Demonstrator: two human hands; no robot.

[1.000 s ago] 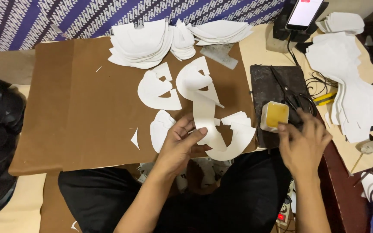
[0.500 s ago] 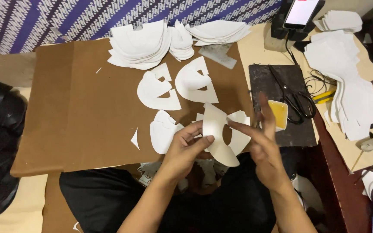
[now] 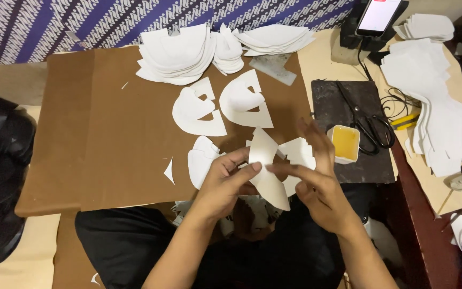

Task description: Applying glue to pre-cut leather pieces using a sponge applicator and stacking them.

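1. At lower centre, the left hand point(image 3: 225, 179) is pinching a white curved paper cut-out point(image 3: 267, 168), held above the brown cardboard sheet point(image 3: 108, 134).
2. The right hand point(image 3: 319, 184) is gripping that cut-out's right edge.
3. Farther right, a small yellow-filled tub point(image 3: 344, 143) is sitting beside black scissors point(image 3: 367, 120).

You're sitting at a low surface covered by a big brown board point(image 3: 108, 134), flat and a bit scuffed. Behind it hangs a blue-and-white patterned cloth point(image 3: 81, 21), running across the whole top edge. Off to your right there's a dark slab point(image 3: 348, 101) on a beige tabletop point(image 3: 322, 59), with a dark red edge point(image 3: 418, 214) below it. Light's even, soft, no hard shadows anywhere.
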